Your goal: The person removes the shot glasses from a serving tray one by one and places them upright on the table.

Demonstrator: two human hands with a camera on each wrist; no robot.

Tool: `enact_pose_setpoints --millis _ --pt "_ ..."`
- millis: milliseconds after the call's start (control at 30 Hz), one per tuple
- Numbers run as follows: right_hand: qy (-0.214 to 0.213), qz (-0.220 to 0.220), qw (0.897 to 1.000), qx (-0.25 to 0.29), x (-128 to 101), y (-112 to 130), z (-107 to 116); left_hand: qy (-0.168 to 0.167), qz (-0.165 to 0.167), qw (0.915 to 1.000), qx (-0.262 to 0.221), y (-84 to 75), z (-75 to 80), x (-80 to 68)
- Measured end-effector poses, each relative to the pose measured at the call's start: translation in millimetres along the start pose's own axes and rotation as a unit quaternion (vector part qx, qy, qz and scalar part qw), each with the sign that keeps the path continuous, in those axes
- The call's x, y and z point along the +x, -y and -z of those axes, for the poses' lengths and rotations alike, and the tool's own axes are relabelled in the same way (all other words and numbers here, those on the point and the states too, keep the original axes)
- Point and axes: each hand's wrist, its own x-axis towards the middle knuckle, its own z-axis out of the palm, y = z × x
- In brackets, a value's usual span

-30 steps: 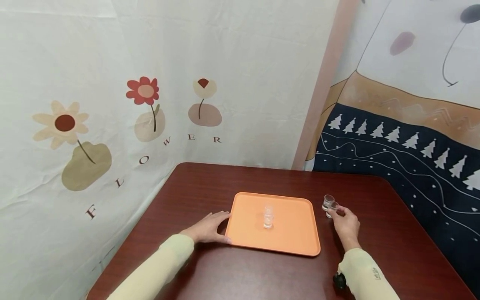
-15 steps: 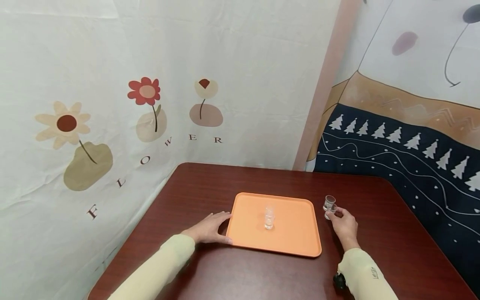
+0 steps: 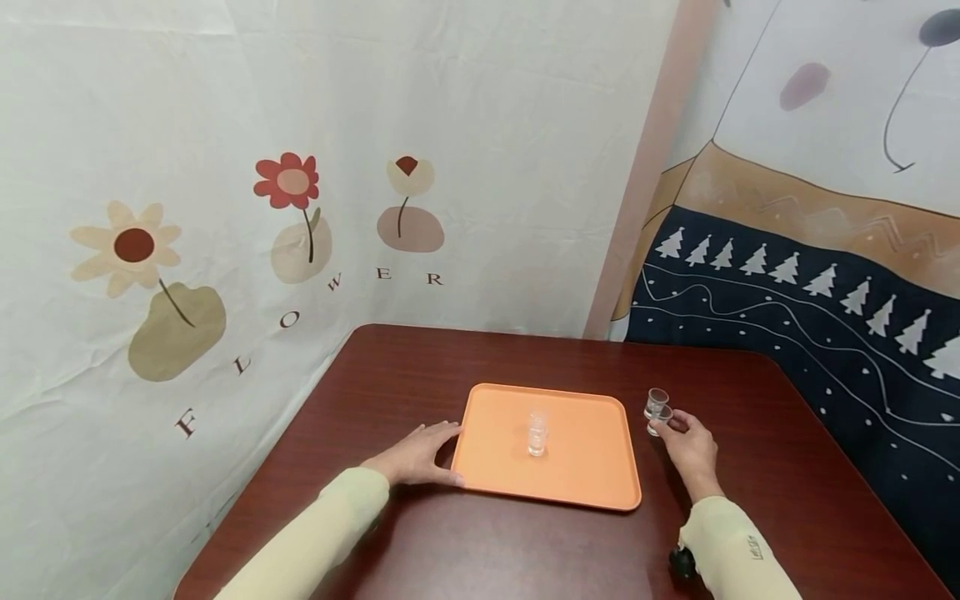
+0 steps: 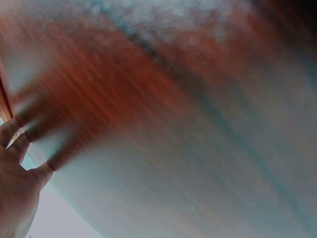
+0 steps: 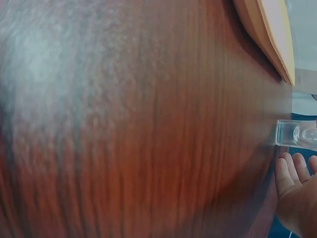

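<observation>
A dark red wooden table [image 3: 525, 533] is seen against hung cloths printed with flowers [image 3: 292, 179] and a band of white trees [image 3: 787, 271]. An orange tray [image 3: 585, 467] lies flat at the middle of the table, and a small stack of clear glasses [image 3: 537, 432] stands upright near its centre. The left hand [image 3: 417, 455] is laid flat on the table, fingers straight and relaxed, with the fingertips touching the tray's left edge. The right hand [image 3: 692, 450] is held just right of the tray, and a small clear glass [image 3: 658, 419] is pinched in its fingertips. A second clear glass [image 3: 656, 402] stands on the table just behind it, close to the tray's right edge.
</observation>
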Motion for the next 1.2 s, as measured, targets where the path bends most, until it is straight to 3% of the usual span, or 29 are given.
enact_pose_setpoints --millis 600,833,1200 --pt "-0.04 0.006 0.998 0.038 2 21 28 0.001 0.0 1.0 -0.005 -0.2 0.2 0.5" --pt "-0.042 0.026 0.997 0.06 0 32 22 0.0 -0.006 0.9999 -0.009 1.4 -0.8 2.0" --pt "0.002 0.059 0.995 0.075 -10 46 3 0.002 -0.006 0.9999 -0.008 0.0 0.6 1.1"
